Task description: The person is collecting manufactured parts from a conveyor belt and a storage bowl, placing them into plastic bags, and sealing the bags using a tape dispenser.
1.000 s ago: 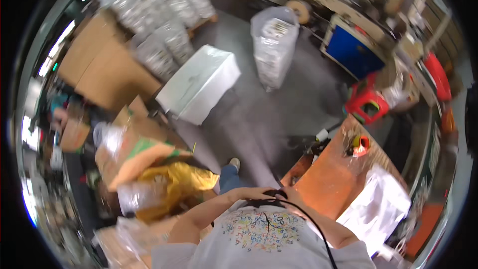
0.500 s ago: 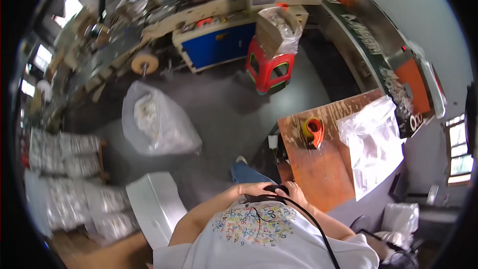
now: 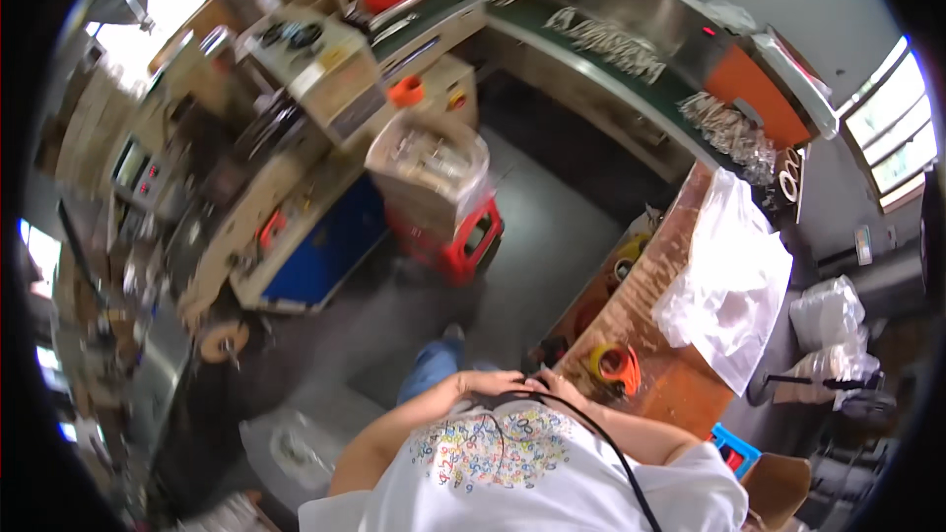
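In front of my waist, my left hand point(image 3: 486, 381) and my right hand point(image 3: 564, 390) are closed together around a small black device, mostly hidden by the fingers. A black cable point(image 3: 603, 421) runs from there over my white shirt. To the right of my hands is a worn wooden table point(image 3: 687, 402). On it stands an orange-red tape dispenser point(image 3: 629, 370) with a yellow roll, close to my right forearm. White plastic bags point(image 3: 734, 276) lie across the table's right part. Neither hand touches the table things.
Ahead stands a red stool point(image 3: 460, 254) bearing a plastic-lined box point(image 3: 463, 192). Behind it runs a green conveyor belt point(image 3: 537, 22) with small white pieces. A blue-fronted bench point(image 3: 333, 251) is at left, and a clear bag point(image 3: 281, 453) sits on the floor at lower left.
The view has swung to the right. The stool and box now appear nearer and further left, and the floor bag has dropped to the lower left. My hands remain together at my waist.
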Motion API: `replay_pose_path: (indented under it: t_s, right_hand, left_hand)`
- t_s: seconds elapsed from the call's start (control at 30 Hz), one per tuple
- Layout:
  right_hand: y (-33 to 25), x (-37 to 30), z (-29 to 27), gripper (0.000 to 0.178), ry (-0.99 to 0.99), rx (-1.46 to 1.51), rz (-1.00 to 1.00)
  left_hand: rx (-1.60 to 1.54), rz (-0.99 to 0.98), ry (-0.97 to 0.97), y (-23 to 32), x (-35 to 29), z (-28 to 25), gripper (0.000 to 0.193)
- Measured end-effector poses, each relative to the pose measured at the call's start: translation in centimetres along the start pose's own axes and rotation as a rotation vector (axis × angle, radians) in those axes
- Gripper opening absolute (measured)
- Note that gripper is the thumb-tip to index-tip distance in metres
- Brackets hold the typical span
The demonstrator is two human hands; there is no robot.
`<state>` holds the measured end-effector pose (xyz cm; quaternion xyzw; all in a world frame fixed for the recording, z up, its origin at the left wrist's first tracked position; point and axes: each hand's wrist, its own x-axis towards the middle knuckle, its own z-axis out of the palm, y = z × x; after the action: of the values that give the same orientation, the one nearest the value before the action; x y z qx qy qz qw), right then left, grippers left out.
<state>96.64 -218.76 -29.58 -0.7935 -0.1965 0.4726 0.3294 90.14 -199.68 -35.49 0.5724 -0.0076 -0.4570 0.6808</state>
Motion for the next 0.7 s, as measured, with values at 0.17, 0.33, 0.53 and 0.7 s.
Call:
replay_pose_path:
  t_s: [0.17,0.33,0.53,0.7]
  right_hand:
    - [-3.9,3.3,-5.4,0.044,0.221,0.217,0.15]
    - [-5.1,9.2,-12.6,0.045,0.519,0.176,0.336]
    - [-6.2,18.9,-31.7,0.049,0.479,0.177,0.304]
    - [-8.9,24.0,-43.4,0.049,0.347,0.183,0.282]
  left_hand:
    - [-0.037,-0.202,-0.311,10.2,2.5,-8.4,0.058]
    - [0.208,-0.097,-0.472,17.6,10.5,-17.1,0.048]
    - [0.019,-0.186,-0.521,31.7,21.8,-28.0,0.052]
    - [-0.108,-0.224,-0.453,40.6,25.6,-34.0,0.045]
